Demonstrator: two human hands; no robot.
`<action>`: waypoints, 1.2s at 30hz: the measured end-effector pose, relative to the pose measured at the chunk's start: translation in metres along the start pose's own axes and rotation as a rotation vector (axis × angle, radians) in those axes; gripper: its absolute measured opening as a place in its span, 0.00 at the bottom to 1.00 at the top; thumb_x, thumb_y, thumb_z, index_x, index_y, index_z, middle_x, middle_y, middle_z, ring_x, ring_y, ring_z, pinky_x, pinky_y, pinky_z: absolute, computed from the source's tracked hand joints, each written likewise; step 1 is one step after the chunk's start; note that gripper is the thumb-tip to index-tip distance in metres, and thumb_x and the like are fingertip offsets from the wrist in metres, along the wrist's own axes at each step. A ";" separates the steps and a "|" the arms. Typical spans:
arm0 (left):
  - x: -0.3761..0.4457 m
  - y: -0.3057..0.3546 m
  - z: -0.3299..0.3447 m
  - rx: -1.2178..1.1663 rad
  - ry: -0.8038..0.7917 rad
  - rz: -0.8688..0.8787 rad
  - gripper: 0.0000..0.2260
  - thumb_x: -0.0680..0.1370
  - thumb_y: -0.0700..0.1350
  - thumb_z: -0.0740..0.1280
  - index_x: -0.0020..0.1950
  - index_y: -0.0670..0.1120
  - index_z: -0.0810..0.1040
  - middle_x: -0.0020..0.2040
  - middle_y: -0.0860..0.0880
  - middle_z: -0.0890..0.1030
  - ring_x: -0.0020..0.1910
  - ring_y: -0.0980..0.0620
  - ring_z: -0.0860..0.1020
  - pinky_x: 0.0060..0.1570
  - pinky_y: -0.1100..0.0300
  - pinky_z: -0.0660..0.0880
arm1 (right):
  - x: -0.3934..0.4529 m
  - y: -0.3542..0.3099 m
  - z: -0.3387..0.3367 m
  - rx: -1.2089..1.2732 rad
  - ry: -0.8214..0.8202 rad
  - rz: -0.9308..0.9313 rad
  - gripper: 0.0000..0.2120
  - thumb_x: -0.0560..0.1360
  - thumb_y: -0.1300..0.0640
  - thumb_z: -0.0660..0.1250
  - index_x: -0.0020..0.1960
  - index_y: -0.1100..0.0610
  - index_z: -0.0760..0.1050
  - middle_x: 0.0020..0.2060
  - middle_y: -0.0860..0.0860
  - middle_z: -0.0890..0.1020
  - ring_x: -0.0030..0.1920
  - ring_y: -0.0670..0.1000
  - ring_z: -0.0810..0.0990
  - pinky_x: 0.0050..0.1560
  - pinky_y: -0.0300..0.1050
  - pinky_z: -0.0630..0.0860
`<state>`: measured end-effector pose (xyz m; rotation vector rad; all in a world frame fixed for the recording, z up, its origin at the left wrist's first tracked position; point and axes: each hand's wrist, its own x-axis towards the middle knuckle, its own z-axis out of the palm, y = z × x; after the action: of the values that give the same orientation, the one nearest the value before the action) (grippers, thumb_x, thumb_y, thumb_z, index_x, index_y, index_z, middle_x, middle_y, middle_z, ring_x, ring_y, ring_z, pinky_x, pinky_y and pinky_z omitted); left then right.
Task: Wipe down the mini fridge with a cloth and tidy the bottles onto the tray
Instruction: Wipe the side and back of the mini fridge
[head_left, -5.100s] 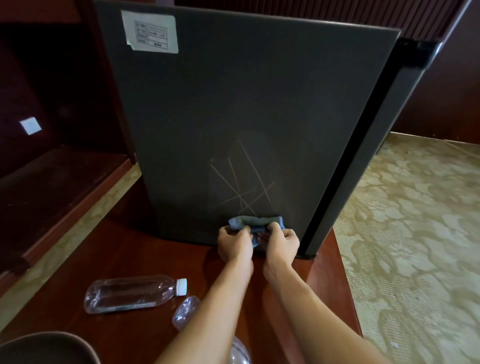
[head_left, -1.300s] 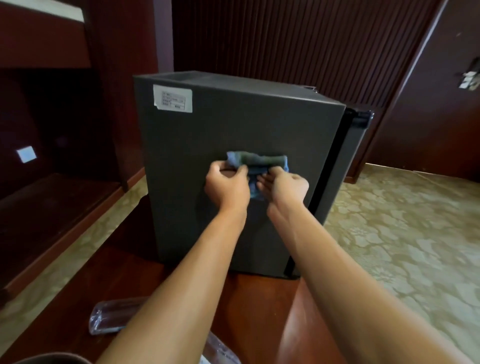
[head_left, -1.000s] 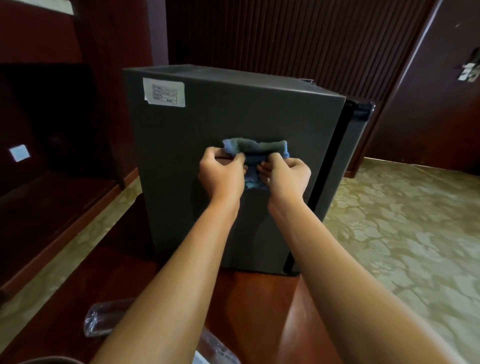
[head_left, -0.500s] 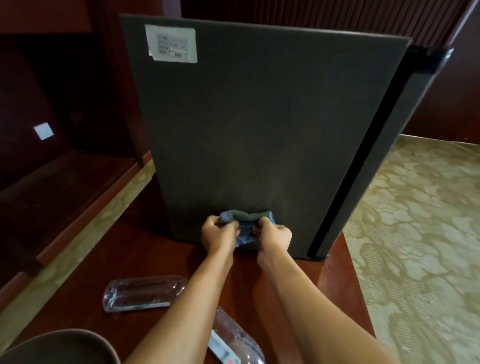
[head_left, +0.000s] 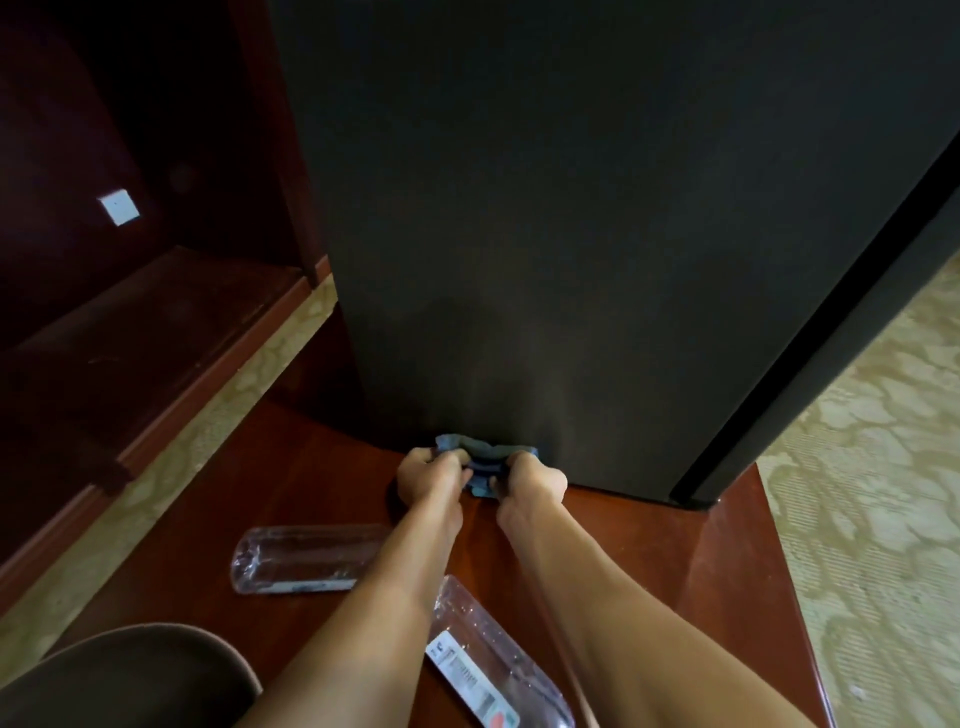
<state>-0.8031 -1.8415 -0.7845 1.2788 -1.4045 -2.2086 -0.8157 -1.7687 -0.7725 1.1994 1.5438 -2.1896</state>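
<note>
The dark grey mini fridge (head_left: 571, 218) stands on a reddish wooden table (head_left: 727, 551) and fills the upper view. A crumpled blue cloth (head_left: 483, 457) sits against the bottom edge of the fridge's side panel. My left hand (head_left: 428, 475) grips its left end and my right hand (head_left: 532, 480) grips its right end. Two clear plastic bottles lie on the table: one bottle (head_left: 301, 558) left of my left forearm, the other labelled bottle (head_left: 488, 660) between my forearms. The brown tray (head_left: 130, 675) shows at the bottom left corner.
The fridge door edge (head_left: 810, 374) runs down the right side. Patterned beige carpet (head_left: 872, 467) lies right of the table and in a strip on the left. A dark wooden shelf unit (head_left: 119, 332) stands at the left.
Both hands slid the cloth from the middle of the fridge's side panel down to its bottom edge at the table. My view dropped closer to the fridge.
</note>
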 end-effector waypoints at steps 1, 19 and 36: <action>0.002 0.003 -0.003 -0.009 0.001 0.004 0.08 0.73 0.26 0.66 0.49 0.35 0.77 0.43 0.40 0.78 0.39 0.48 0.78 0.40 0.57 0.79 | -0.002 0.001 0.003 0.011 -0.021 0.014 0.05 0.74 0.70 0.62 0.49 0.65 0.74 0.37 0.57 0.76 0.31 0.54 0.76 0.23 0.40 0.74; 0.032 0.087 -0.049 -0.377 0.022 -0.182 0.06 0.81 0.33 0.58 0.51 0.42 0.70 0.56 0.41 0.70 0.49 0.46 0.76 0.34 0.62 0.74 | -0.075 0.014 0.089 0.202 -0.294 0.164 0.04 0.77 0.71 0.59 0.49 0.66 0.71 0.33 0.59 0.75 0.29 0.55 0.75 0.17 0.36 0.70; -0.093 0.240 -0.015 -0.572 -0.155 0.229 0.10 0.76 0.28 0.66 0.40 0.41 0.71 0.43 0.43 0.76 0.50 0.44 0.77 0.46 0.61 0.77 | -0.213 -0.131 0.099 0.240 -0.585 -0.132 0.10 0.77 0.69 0.61 0.58 0.65 0.74 0.45 0.60 0.77 0.33 0.52 0.76 0.39 0.42 0.79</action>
<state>-0.7954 -1.9201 -0.5386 0.7268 -0.8075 -2.3358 -0.8021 -1.8555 -0.5186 0.4316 1.1635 -2.5515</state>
